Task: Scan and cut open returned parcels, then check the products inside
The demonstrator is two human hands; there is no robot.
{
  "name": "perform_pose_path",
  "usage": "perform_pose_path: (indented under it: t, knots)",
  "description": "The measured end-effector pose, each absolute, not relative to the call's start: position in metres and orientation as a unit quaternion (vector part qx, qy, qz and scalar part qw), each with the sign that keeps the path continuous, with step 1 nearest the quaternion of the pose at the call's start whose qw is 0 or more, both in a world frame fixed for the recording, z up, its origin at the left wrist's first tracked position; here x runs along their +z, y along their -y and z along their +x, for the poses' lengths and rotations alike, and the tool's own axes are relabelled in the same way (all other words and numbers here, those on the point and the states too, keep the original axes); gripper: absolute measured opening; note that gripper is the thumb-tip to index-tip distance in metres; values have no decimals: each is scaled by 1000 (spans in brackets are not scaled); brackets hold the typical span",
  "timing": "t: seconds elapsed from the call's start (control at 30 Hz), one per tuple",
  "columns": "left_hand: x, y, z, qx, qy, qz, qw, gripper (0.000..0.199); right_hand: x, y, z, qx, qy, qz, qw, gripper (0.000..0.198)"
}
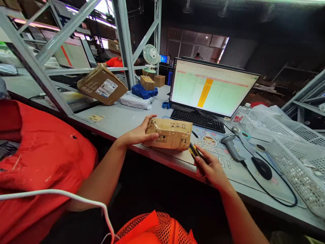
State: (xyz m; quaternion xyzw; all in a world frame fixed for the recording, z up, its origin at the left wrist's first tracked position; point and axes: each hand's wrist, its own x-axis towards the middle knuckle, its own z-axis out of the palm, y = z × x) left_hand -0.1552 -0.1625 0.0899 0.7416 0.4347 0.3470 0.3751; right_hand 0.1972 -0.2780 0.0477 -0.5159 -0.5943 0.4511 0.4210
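Brown cardboard box, glossy tape over it, "Y1" printed on it, is at the front edge of the white desk, below the keyboard. Left hand clamps its left end: thumb on the near face, fingers over the far top corner. Right hand has its fingers wrapped round a black-and-yellow cutter, front end up at the box's lower right corner. Can't tell from this angle whether it touches.

Around that: black marker just right of the box, on a cartoon-printed mat. Further right, grey barcode scanner, then black mouse, then white perforated baskets along the right side.

Behind the keyboard, monitor shows a table with one orange column. Blue tape roll sits left of its base. Further left, blue parcel lies on a white parcel; larger carton leans tilted beside them, label facing out. Green-white fan stands behind. Past the metal frame, a person in an orange-red top. Red bag fills the near left.
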Motion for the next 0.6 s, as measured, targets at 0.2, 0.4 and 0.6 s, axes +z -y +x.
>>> perform_pose_path:
  t: [0.2,0.4,0.6]
  knots:
    - [94,166,-159,315,-374,778,394,126,131,251,221,11,780,-531,331,52]
    - [92,164,-155,315,-388,783,372,118,206,231,120,-171,900,-399,-29,60]
    - [93,161,-162,304,-385,789,369,114,200,209,57,-189,920,-334,-81,41]
